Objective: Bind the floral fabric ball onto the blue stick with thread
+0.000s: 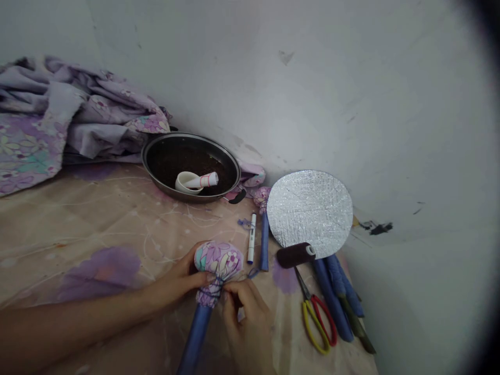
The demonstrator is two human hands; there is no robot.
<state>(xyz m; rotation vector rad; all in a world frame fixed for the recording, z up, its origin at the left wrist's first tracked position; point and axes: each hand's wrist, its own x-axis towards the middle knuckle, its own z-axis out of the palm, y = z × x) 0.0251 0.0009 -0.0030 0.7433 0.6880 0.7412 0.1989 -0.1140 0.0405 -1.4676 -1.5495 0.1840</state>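
My left hand (pixel 177 284) is closed around a small ball of floral fabric (pixel 219 259) that caps a blue stick (pixel 197 330). My right hand (pixel 246 312) pinches the gathered cloth at the neck just under the ball, fingers pressed together. The blue stick runs down toward the lower edge of the view between my hands. Both hands rest over a peach sheet with purple flowers (pixel 97 234).
A dark pan (pixel 191 164) holding a white cup and tube sits at the back. A white marker (pixel 252 238) and another blue stick (pixel 264 239) lie nearby. A silver oval sheet (pixel 310 208), dark thread spool (pixel 295 254), red-yellow scissors (pixel 318 317) and more blue sticks (pixel 336 297) lie right. Crumpled purple cloth (pixel 58 120) is at left.
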